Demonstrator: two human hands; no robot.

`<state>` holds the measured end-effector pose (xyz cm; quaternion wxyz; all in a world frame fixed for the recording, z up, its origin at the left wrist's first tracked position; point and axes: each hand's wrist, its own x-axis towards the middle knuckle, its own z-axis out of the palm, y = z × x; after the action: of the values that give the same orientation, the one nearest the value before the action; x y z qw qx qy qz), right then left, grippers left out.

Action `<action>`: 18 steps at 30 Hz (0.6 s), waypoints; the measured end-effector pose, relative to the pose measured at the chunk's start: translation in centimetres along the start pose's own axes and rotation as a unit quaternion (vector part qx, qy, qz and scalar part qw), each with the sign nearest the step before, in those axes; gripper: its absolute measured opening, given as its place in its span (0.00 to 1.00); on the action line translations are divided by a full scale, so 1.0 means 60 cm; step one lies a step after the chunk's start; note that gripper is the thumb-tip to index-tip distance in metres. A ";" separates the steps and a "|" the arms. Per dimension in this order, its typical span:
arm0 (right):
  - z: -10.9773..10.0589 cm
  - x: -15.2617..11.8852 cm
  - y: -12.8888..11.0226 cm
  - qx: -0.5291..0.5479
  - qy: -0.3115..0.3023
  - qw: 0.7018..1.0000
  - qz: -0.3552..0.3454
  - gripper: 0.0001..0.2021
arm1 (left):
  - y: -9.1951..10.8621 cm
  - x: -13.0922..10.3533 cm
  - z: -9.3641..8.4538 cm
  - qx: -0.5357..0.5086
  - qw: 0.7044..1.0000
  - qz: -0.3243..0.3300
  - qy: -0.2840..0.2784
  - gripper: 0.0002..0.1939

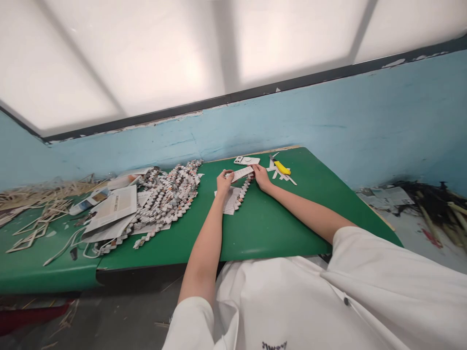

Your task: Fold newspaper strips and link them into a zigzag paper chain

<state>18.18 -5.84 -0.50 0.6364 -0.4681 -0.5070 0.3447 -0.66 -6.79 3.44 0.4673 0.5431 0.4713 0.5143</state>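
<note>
A strip of printed paper [242, 173] is stretched between my two hands, just above the green table. My left hand [224, 182] pinches its left end, and my right hand [261, 177] holds the right end. Below the strip lies a short zigzag chain of folded paper [242, 193], beside a few flat paper pieces [230, 201]. Beyond my hands a white phone [247, 161] rests on the table. Right of my right hand, a yellow-handled knife [281, 167] lies over several narrow paper strips [288, 179].
A large heap of folded-paper chains [171, 194] covers the table's left part. Printed sheets [116, 208], a white cable [67, 248] and wooden strip frames [36, 226] lie farther left. The blue wall [233, 131] stands behind the green table [277, 223]. Debris [430, 204] lies beyond its right edge.
</note>
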 end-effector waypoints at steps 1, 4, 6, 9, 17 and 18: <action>0.000 0.001 0.003 0.000 0.002 1.000 0.003 0.29 | -0.002 0.001 -0.001 0.003 1.000 0.006 -0.001 0.18; 0.002 0.002 0.008 0.010 -0.008 1.000 0.005 0.31 | -0.006 0.004 -0.001 0.015 1.000 0.024 0.001 0.17; 0.003 0.001 0.008 0.013 -0.019 1.000 0.008 0.30 | -0.008 0.006 -0.001 0.026 0.999 0.028 0.004 0.17; 0.002 -0.002 0.006 0.005 -0.025 1.000 0.006 0.28 | -0.007 0.006 -0.001 0.045 0.998 0.031 0.007 0.15; 0.000 0.002 0.014 -0.039 -0.022 0.999 -0.025 0.23 | 0.001 0.002 0.005 0.032 0.999 -0.034 -0.017 0.10; 0.000 0.002 0.016 -0.045 -0.024 0.998 -0.033 0.22 | 0.000 0.001 0.006 0.034 0.998 -0.041 -0.020 0.09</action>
<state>18.25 -5.40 -1.34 0.6138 -0.4706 -0.5523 0.3111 -0.30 -6.73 3.45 0.4790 0.5491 0.5010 0.4670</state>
